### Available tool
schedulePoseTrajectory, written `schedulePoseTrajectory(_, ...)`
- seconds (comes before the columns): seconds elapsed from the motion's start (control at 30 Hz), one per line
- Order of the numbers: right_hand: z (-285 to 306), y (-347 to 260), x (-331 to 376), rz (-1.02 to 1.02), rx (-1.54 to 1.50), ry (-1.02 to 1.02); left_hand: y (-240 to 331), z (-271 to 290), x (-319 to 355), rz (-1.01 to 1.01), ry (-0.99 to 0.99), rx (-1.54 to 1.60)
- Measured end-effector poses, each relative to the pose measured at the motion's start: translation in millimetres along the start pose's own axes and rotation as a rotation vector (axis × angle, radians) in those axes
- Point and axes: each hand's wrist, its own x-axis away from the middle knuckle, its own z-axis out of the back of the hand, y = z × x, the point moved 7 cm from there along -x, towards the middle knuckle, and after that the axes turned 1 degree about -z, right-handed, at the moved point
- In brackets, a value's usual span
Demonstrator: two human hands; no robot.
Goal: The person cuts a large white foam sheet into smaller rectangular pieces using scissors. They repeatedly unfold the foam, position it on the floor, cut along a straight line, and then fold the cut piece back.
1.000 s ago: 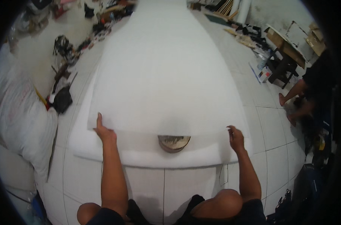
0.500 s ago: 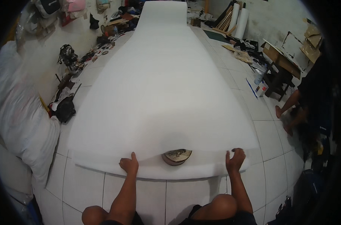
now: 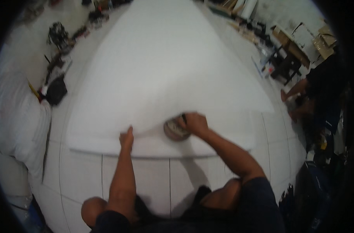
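A large white foam sheet (image 3: 161, 62) lies in layers on the floor in front of me. On its near part rests a squat round brown object (image 3: 177, 131) with a mottled top; blur hides its kind. My left hand (image 3: 126, 140) is closed at the upper layer's near edge, thumb up, and a crease runs from it toward the round object. My right hand (image 3: 195, 123) reaches in over that object with bent fingers. A small dark thing shows at its fingertips, too blurred to name.
White tiles (image 3: 138, 174) surround the sheet. Stuffed white sacks (image 3: 19, 116) lean at the left, near a black bag (image 3: 56, 90). At the right are a dark stool (image 3: 285, 68), cardboard (image 3: 289, 42) and a person (image 3: 301, 91) low to the floor.
My right hand has moved left from the sheet's right corner to the round object. The left hand stays at the sheet's edge. The whole view has tilted downward.
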Motion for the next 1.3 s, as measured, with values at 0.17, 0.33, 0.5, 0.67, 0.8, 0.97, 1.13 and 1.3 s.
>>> schedulePoseTrajectory(0.17, 10, -2, 27, 0.205, -0.090, 0.146, 20, 6, 25, 0.163, -0.187, 0.032)
schedulePoseTrajectory(0.33, 28, -22, 98, 0.367, -0.179, 0.127, 12, 20, 14, 0.112, -0.126, -0.035)
schedulePoseTrajectory(0.5, 12, -19, 154, 0.321, -0.425, -0.032, 11, 8, 9, -0.027, -0.146, -0.191)
schedulePoseTrajectory(0.67, -42, -18, 181, 0.320, -0.341, -0.251, 4, 9, 8, -0.099, -0.155, -0.280)
schedulePoseTrajectory(0.8, -61, -9, 191, 0.370, -0.317, -0.238, 10, 9, 23, -0.059, -0.303, -0.271)
schedulePoseTrajectory(0.97, -58, -3, 172, 0.326, -0.322, -0.242, 9, 26, 24, -0.150, -0.199, -0.323)
schedulePoseTrajectory(1.13, -37, 32, 139, 0.305, -0.442, -0.526, 4, 19, 37, -0.124, -0.320, -0.463)
schedulePoseTrajectory(1.3, 11, 276, 68, -0.417, -0.342, 0.315, 26, 42, 21, -0.205, -0.276, -0.531)
